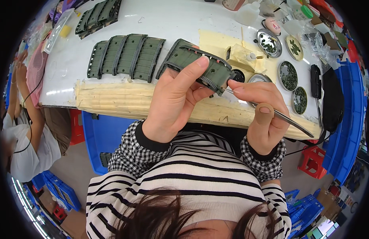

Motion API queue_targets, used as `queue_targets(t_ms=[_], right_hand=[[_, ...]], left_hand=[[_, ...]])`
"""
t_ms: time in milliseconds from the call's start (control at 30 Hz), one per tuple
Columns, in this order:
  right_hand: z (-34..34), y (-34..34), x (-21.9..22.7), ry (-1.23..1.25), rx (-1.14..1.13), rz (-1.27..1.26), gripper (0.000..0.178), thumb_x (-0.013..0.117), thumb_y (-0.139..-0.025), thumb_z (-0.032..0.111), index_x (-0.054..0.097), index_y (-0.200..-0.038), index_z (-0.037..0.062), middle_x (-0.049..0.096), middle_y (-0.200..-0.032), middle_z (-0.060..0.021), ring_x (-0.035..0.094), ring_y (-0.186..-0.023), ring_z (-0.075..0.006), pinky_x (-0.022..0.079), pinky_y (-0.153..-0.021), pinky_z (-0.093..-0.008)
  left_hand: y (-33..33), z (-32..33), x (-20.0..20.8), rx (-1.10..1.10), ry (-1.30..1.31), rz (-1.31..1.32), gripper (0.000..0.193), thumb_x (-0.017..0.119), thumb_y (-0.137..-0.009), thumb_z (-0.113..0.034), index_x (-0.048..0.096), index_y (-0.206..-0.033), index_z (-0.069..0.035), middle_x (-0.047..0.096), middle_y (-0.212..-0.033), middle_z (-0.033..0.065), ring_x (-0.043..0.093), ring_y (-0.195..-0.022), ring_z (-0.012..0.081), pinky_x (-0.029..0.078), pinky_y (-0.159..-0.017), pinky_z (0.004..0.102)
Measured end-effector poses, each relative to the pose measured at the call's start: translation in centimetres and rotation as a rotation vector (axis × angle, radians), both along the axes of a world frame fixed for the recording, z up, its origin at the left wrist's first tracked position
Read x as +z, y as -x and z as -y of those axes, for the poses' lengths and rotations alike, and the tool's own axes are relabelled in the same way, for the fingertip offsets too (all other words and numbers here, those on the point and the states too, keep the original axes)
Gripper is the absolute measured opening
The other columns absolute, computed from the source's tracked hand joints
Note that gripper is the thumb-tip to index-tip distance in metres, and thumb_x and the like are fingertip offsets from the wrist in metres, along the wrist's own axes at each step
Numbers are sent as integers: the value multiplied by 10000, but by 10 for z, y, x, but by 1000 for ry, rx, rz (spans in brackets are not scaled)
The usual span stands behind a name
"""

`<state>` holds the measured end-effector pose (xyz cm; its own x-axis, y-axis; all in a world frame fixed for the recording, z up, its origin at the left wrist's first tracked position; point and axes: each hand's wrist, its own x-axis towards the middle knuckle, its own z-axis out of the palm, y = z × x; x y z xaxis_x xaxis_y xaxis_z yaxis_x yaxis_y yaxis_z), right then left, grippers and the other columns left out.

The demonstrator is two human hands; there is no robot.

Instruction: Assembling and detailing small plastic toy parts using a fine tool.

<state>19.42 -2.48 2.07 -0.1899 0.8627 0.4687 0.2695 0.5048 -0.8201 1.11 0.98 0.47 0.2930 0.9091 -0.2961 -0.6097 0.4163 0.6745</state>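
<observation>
My left hand [165, 105] is closed around a dark green plastic panel [216, 75] with ribbed edges and small holes, its thumb pressing on the top. The panel is raised over the table's near edge and tilted down to the right. In my right hand [268, 113] are slim metal tweezers [295, 124], gripped like a pen. Their thin tip reaches the panel's lower right corner; whether anything is pinched there is too small to tell. Similar green panels [124, 55] lie in a row at left, and one beside my left hand is partly hidden.
Round dishes of small green parts [288, 75] and a yellow taped block [246, 59] stand at right. More panels [98, 16] lie far left. Padding [112, 97] lines the table edge. A blue tray [108, 139] sits below it. Another person [37, 131] works at left.
</observation>
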Motion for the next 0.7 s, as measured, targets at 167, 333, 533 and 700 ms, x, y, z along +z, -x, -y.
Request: queue_targets(t_ms=[167,333,533,700], right_hand=[[0,0,3,21,-5,9,220,552,-961,153,688,-1003,-14,682,-1010,-167,636,-881,-223,501,-802,-303],[-2,0,4,17,0,26,212,554,-959,142,689,-1003,-15,681,-1000,-164,635,-867,-218,504,-785,-293],[-1,1,4,31,10,35,185,564,-945,107,689,-1001,-17,676,-992,-158,651,-894,-226,514,-788,-292],[1,3,3,17,6,44,163,568,-922,60,689,-998,-18,676,-981,-150,666,-928,-243,524,-794,-299]], left_hand=[[-2,0,2,23,24,24,233,627,-935,-201,581,-1107,-51,673,-1011,53,663,-881,119,558,-737,243],[-2,0,1,33,15,16,233,630,-934,-205,593,-1107,-53,675,-1010,45,663,-869,114,553,-724,235],[0,-1,-3,18,32,17,232,638,-930,-209,602,-1100,-55,677,-1009,41,662,-872,112,549,-716,231],[-2,-1,-4,37,36,34,240,640,-928,-209,601,-1108,-56,677,-1005,40,659,-868,102,552,-711,225]])
